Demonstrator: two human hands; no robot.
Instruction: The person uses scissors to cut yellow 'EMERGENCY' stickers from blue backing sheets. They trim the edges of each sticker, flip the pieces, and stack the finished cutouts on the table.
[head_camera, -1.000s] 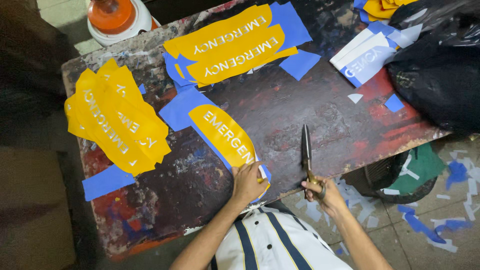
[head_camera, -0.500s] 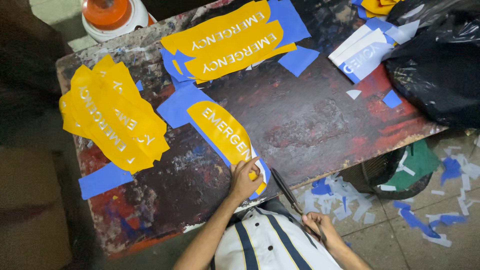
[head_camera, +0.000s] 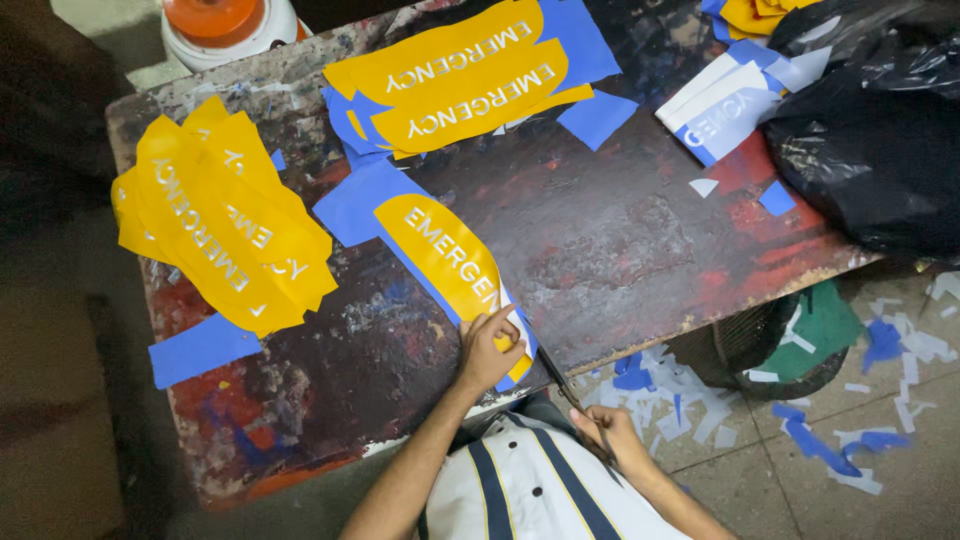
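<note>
My left hand (head_camera: 487, 348) pinches the near end of a long yellow sticker on blue backing (head_camera: 440, 255), which lies on the stained dark table (head_camera: 620, 240). My right hand (head_camera: 612, 437) is below the table's front edge, closed around the handles of black scissors (head_camera: 562, 385). The scissor blades point up toward the sticker's near end, close to my left fingers.
A pile of yellow stickers (head_camera: 215, 225) lies at the left, another stack (head_camera: 470, 70) at the back. White and blue sheets (head_camera: 725, 100) and a black plastic bag (head_camera: 875, 140) sit at the right. An orange-topped container (head_camera: 225, 25) stands behind. A bin (head_camera: 770, 345) and paper scraps (head_camera: 690, 400) are on the floor.
My right hand has pulled the scissors off the tabletop, down past the front edge, and now brings the blades up to the sticker's near end. My left hand stays on the sticker.
</note>
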